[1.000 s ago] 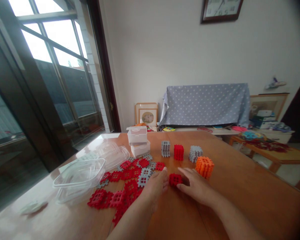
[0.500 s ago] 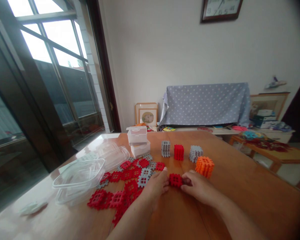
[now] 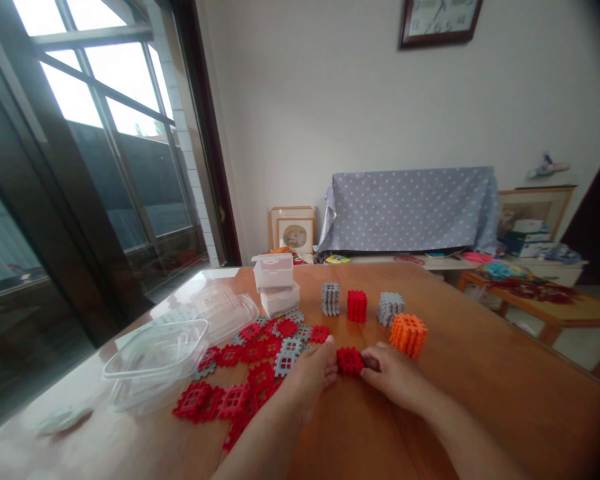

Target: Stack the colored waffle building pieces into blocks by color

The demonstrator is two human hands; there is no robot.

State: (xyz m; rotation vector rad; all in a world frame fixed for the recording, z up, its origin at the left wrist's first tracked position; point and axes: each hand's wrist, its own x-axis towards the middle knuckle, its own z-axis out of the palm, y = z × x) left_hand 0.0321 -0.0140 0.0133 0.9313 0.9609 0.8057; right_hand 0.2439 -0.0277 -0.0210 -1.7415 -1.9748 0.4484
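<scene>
A small stack of red window-shaped interlocking tiles [image 3: 350,361] sits on the table between my hands. My left hand [image 3: 316,368] is at its left side, the fingers close together and their tips against the stack's edge. On the opposite side, the thumb and curled fingers of my right hand [image 3: 387,370] grip the stack's right edge. Loose red tiles [image 3: 233,401] and grey tiles [image 3: 285,364] lie spread out to the left of my left hand. Just behind my right hand stands an orange tile stack [image 3: 409,335].
Farther back stand a grey stack [image 3: 331,299], a red stack [image 3: 357,306] and another grey stack [image 3: 391,309]. Two small white boxes [image 3: 274,273] are piled up behind the loose tiles. Clear plastic containers [image 3: 155,350] occupy the wooden table's [image 3: 460,373] left side.
Both hands stay at the red stack, which looks turned or tilted slightly. The whole view has shifted a little; the other things keep their places.
</scene>
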